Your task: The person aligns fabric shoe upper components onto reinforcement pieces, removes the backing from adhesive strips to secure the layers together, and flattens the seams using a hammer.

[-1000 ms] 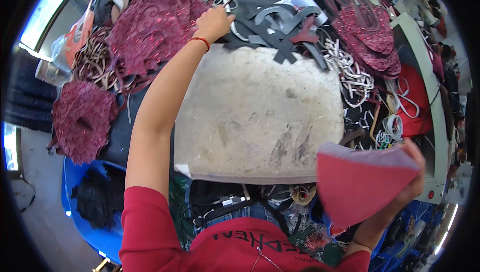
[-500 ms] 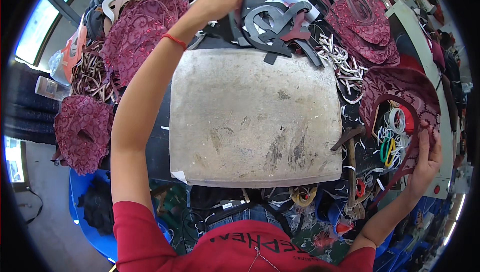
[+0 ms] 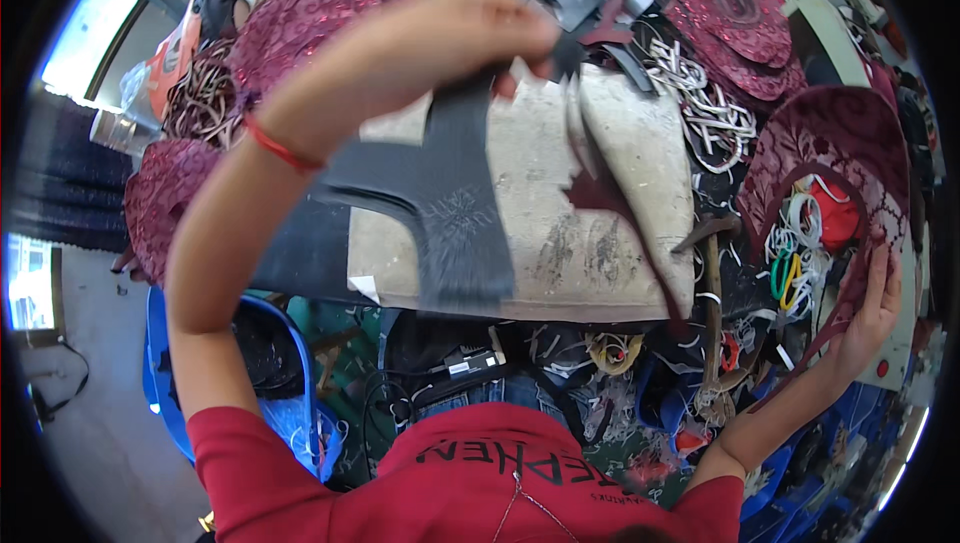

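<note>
My left hand (image 3: 505, 33) is blurred by motion above the far part of the pale work board (image 3: 540, 273). Its fingers are closed on a dark grey cut shoe piece (image 3: 460, 213), flat and leather-like, which hangs over the board. Beside that, a thin maroon strip-like piece (image 3: 605, 188) dangles; whether the same hand holds it I cannot tell. At the right, my right hand (image 3: 878, 293) grips the near leg of a curved maroon shoe upper (image 3: 830, 133) with a floral pattern. That upper stands apart from the board, arching over a heap of cords.
Patterned maroon pieces are stacked at the far left (image 3: 310, 18) and far right (image 3: 735, 28). Grey cut-outs (image 3: 590, 3) lie behind the board. White strips (image 3: 705, 108) tangle beside them. A hammer (image 3: 712, 253) rests by the board's right edge. A blue bin (image 3: 300, 363) stands below left.
My left hand has come nearer and right from the back of the table, bringing the dark grey piece over the board. My right hand keeps its grip on the maroon upper.
</note>
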Demonstrator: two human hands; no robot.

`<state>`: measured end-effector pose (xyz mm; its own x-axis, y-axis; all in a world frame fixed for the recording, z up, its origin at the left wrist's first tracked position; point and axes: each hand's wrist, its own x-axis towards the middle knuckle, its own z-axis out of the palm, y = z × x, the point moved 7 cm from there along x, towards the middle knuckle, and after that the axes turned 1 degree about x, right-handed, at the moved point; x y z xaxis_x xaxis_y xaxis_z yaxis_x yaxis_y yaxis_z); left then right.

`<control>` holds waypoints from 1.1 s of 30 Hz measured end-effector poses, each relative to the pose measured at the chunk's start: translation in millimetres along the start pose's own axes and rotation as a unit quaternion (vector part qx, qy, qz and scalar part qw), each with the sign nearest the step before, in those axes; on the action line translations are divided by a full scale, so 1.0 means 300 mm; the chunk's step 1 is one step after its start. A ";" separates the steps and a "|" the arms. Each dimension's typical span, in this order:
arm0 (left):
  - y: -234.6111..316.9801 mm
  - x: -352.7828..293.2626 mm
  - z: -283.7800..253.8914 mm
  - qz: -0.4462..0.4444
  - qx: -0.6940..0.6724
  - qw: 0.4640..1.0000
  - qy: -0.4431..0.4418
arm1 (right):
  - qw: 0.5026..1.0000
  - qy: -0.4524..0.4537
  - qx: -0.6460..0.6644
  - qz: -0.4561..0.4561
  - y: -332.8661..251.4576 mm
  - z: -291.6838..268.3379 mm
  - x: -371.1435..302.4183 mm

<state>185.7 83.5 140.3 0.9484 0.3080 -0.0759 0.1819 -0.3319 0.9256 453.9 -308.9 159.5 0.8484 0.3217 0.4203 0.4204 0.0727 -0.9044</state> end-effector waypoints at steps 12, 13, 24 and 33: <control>-0.315 -0.297 0.133 0.156 0.446 0.860 0.193 | 0.998 -0.050 -0.026 0.009 0.082 0.160 -0.013; -0.298 -0.301 0.204 0.220 0.481 0.841 0.109 | 0.998 -0.055 -0.020 0.014 0.082 0.186 -0.011; -0.449 -0.175 0.173 0.008 0.470 0.863 0.186 | 0.999 -0.028 -0.022 0.002 0.072 0.107 0.038; -0.415 -0.251 0.127 0.000 0.479 0.875 0.073 | 0.994 -0.075 0.032 0.078 0.084 0.477 0.057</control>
<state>101.5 67.6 16.6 0.9178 0.3953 0.0370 0.3824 -0.9052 0.1855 433.0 -166.5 133.6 0.8428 0.4699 0.2625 0.2611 0.0695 -0.9628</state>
